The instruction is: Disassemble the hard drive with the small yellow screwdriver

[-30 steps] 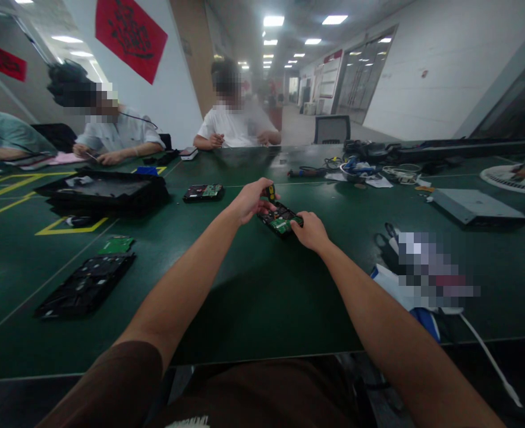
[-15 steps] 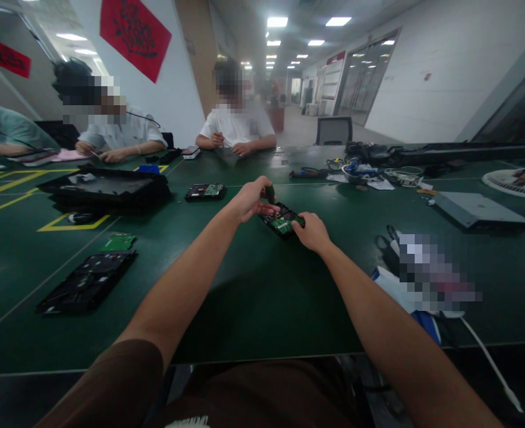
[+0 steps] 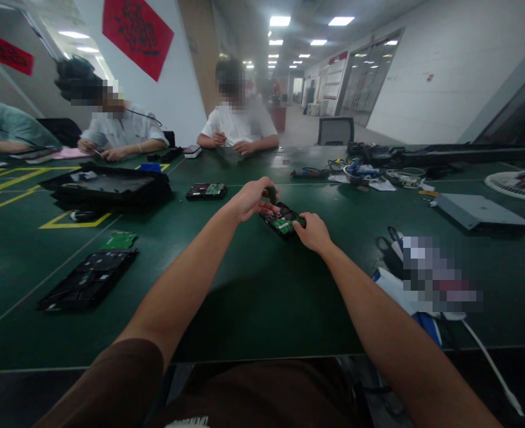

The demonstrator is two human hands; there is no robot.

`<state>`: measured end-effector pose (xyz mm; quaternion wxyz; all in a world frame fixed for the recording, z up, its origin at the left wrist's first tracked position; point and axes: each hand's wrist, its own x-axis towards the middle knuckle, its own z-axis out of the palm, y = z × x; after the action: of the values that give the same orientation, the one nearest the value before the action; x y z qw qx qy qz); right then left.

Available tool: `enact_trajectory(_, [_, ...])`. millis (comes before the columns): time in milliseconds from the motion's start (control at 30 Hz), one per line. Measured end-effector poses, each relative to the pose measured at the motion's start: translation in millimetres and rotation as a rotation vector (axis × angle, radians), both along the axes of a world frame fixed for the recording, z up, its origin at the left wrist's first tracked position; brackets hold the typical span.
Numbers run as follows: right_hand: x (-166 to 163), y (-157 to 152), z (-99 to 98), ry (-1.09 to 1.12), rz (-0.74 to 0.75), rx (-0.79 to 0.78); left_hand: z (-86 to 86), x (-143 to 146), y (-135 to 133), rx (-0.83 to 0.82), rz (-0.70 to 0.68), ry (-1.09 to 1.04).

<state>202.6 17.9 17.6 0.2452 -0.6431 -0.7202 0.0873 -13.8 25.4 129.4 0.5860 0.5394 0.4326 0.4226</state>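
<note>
A hard drive (image 3: 283,219) with a green circuit board facing up lies on the dark green table (image 3: 253,285), at arm's length. My left hand (image 3: 251,200) is closed round a dark screwdriver handle (image 3: 272,194) held upright over the drive's far end. My right hand (image 3: 313,232) grips the drive's near right corner, fingers curled on its edge.
Another hard drive (image 3: 206,190) lies further back. A black chassis (image 3: 104,189), a loose green board (image 3: 118,240) and a black panel (image 3: 88,279) sit at left. A grey box (image 3: 483,212), cables (image 3: 360,169) and scissors (image 3: 389,241) are at right. Three people sit across the table.
My hands stay on the drive and the screwdriver. The view has shifted slightly; the person opposite moved their hands.
</note>
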Motion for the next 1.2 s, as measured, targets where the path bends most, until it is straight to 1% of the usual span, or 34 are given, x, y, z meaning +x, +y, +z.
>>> enact_trajectory(200, [-0.1, -0.1, 0.4, 0.002, -0.011, -0.017, -1.6, 4.3, -1.1, -0.012, -0.011, -0.055])
enact_trajectory(433, [0.7, 1.5, -1.2, 0.014, -0.007, -0.024, -3.3, 3.4, 0.4, 0.010, -0.018, -0.037])
enact_trajectory(567, [0.9, 2.8, -3.6, 0.018, -0.010, -0.002, -3.6, 4.5, -0.3, -0.017, -0.021, -0.041])
enact_trajectory(733, [0.5, 2.2, -3.9, 0.025, -0.007, 0.010, -7.7, 6.0, 3.0, -0.010, 0.020, -0.096])
enact_trajectory(967, [-0.1, -0.6, -0.6, 0.035, -0.009, 0.008, -14.2, 6.2, 8.5, 0.035, 0.029, -0.082])
enact_trajectory(1100, [-1.7, -1.8, 0.1, 0.047, -0.009, 0.003, -12.9, 6.3, 8.4, 0.030, 0.077, -0.091])
enact_trajectory(1200, [-1.2, -1.3, 1.6, 0.085, -0.020, 0.021, -8.8, 3.2, 7.5, 0.027, 0.087, -0.101])
